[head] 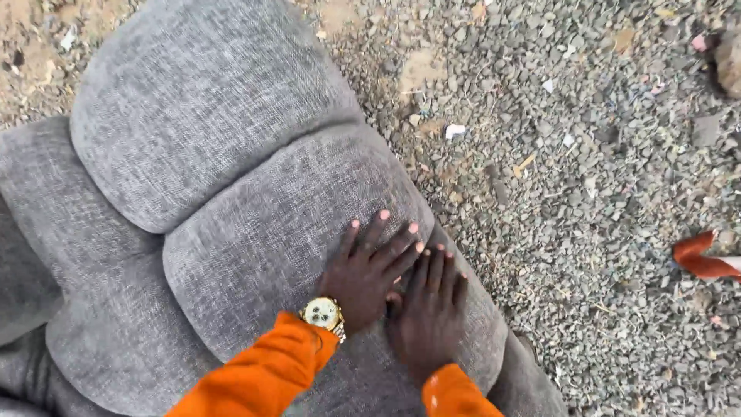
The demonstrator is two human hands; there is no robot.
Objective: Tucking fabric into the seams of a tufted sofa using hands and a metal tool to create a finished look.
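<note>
Both hands, left hand (369,270) and right hand (428,313), lie flat, fingers spread, gripping nothing, on the grey sofa cushion (262,239) (outdoors on gravel (587,193)); the sofa could slide on loose stones.

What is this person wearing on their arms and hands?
Both arms are in bright orange long sleeves. The left hand is bare, with a gold-coloured wristwatch with a pale round dial at the wrist. The right hand is bare too, with no watch or rings visible. No gloves on either.

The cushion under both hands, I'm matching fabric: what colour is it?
Mottled grey woven fabric on the cushion, clearest in the head view.
</note>
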